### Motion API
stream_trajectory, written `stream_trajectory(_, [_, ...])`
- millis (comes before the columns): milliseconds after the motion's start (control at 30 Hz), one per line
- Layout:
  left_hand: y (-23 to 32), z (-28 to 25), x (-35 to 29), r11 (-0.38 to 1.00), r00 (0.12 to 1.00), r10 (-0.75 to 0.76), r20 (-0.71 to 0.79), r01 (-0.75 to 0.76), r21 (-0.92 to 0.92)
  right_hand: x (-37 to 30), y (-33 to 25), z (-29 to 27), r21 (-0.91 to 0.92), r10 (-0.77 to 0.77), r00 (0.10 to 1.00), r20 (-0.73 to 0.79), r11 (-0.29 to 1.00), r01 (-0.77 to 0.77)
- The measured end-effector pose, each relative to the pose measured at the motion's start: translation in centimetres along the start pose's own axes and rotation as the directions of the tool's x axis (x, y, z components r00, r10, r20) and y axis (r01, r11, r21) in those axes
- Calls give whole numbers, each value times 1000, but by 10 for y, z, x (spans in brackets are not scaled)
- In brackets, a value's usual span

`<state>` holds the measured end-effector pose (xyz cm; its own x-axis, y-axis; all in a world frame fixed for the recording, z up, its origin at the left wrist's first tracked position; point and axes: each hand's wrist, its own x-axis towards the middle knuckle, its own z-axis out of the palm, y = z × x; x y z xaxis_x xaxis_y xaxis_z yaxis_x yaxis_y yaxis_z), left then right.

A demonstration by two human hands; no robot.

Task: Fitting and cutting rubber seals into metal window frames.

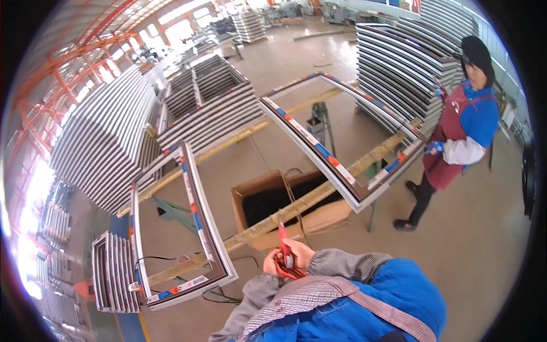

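Close in front of my body my two hands meet. My right hand (pixel 302 254) is closed around a red-handled hand tool (pixel 287 248), which looks like cutters, its narrow red end pointing away from me. Pressed up against it, my left hand (pixel 272 263) has its fingers curled together; what they pinch is too small to make out. Just beyond my hands runs a yellowish support bar (pixel 279 218). It carries a rectangular window frame (pixel 198 219) with coloured tape on the left and another taped frame (pixel 310 138) on the right.
Below the bar, an open cardboard box (pixel 259 185) holds black material. Stacked frames (pixel 211 108) stand beyond, with tall stacks at left (pixel 105 142) and right (pixel 393 68). A co-worker (pixel 456 125) in a maroon apron stands by the right frame. A thin black cord (pixel 154 258) crosses the left frame.
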<state>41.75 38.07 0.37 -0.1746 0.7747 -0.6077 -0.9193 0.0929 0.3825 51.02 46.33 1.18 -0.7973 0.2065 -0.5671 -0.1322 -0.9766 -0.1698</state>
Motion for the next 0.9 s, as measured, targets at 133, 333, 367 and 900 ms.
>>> stream_trajectory(133, [7, 14, -10, 1000, 998, 18, -62, -18, 7, -2, 2, 11, -14, -6, 1000, 18, 1000, 6])
stream_trajectory(333, [4, 6, 0, 1000, 998, -6, -65, 6, -6, -6, -4, 11, -32, -5, 1000, -29, 999, 4])
stream_trajectory(367, [3, 3, 0, 999, 999, -28, -33, 27, -18, -6, -1, 6, -8, 12, 1000, 9, 1000, -12])
stream_trajectory(900, [6, 6, -3, 998, 997, -49, 58, 51, -41, -8, -6, 15, -87, -2, 1000, -10, 996, 1])
